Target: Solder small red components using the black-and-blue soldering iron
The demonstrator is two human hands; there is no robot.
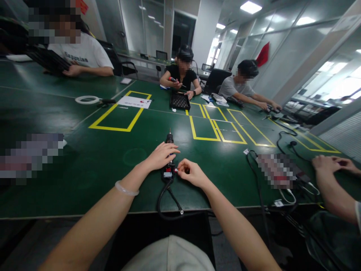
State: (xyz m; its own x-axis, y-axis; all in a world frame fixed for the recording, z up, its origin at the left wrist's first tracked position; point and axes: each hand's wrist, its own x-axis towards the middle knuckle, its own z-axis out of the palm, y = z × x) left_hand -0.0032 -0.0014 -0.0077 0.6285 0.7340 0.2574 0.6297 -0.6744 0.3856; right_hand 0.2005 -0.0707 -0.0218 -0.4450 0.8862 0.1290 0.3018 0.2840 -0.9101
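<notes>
Drill: the dark drill (168, 170) lies on the green table (135, 188) in front of the wearer, thin metal tip (170, 131) pointing away, red and grey parts at its near end.
Left hand: the left hand (160, 156) lies across the drill's middle, fingers nearly straight; its underside is hidden, so I cannot tell whether it grips.
Right hand: the right hand (193, 174) has thumb and fingers bent close together at a small red-and-white piece (176, 170) on the drill's near end; whether it is pinched or only touched, I cannot tell.
Weight: probably fairly heavy for its size; the round body may roll if unsupported.
Surface: likely hard and stiff, perhaps a little slick.
Hold: the thick middle seems best; the tip looks a poor place.
Small piece: likely light and easily damaged; fingertips suit it.
Cord: the black cord (159, 200) looks bendy; it loops near the table's edge and could tug.
</notes>
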